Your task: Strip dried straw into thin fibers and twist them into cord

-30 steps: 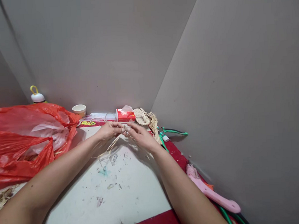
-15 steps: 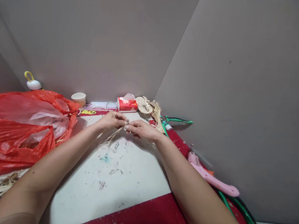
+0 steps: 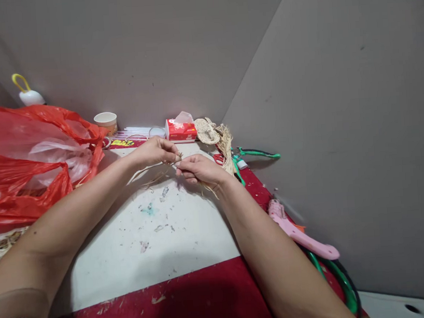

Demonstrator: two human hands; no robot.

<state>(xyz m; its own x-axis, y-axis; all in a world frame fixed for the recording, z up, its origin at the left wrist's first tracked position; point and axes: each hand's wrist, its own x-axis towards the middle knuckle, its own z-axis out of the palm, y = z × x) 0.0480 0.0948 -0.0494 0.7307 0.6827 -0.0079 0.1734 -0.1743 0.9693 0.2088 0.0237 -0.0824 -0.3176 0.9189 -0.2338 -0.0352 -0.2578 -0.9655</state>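
My left hand [image 3: 159, 150] and my right hand [image 3: 199, 169] meet above the white board [image 3: 132, 261], fingertips almost touching. Both pinch a small piece made of pale raffia strands [image 3: 155, 176]; its shape is mostly hidden by the fingers. Loose strand ends trail down to the left below my left hand, and a few more stick out under my right wrist. Beyond my right hand lie a round woven raffia piece [image 3: 207, 131] and a bundle of raffia [image 3: 226, 150].
A red plastic bag [image 3: 19, 158] fills the left side. Along the back stand a paper cup [image 3: 106, 123] and a red tissue pack [image 3: 181, 129]. Green-handled pliers [image 3: 258, 152], red-handled scissors [image 3: 218, 158] and a pink-handled tool [image 3: 304, 237] lie on the right. Grey walls rise behind and right.
The view has tipped down, so everything sits higher in the picture. My fingers have shifted on the raffia, and my right hand now sits slightly lower than my left.
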